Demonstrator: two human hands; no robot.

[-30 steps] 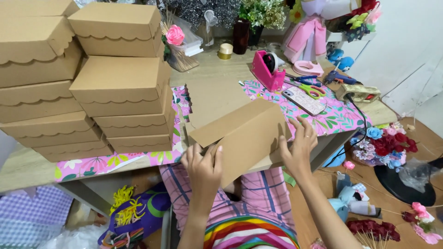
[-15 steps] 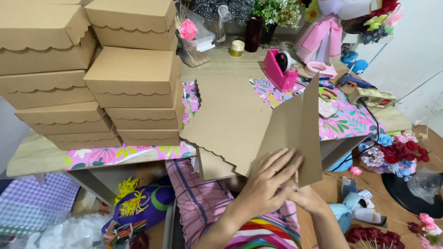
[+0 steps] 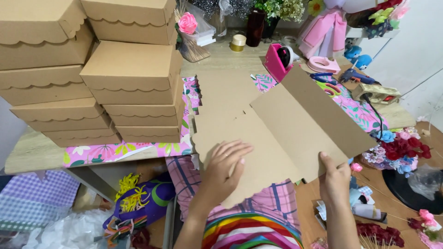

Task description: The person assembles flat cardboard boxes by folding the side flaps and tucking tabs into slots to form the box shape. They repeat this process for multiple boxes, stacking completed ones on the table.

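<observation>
Brown cardboard sheet (image 3: pixel 277 133), unfolded box blank, scalloped edge, lying over table edge, right flap raised.

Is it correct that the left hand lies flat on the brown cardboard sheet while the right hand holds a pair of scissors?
Not quite. In the head view, the left hand lies flat on the cardboard sheet, but the right hand grips that sheet's folded-up panel, not scissors.

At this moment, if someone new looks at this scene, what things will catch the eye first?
First, the flat brown cardboard sheet with scalloped edges, spread at the table's near edge: the left hand presses it flat, while the right hand pinches its near right edge. Next, the tall stacks of finished brown boxes with scalloped lids, filling the table's left side. Behind the sheet stands a bright pink tape dispenser.
</observation>
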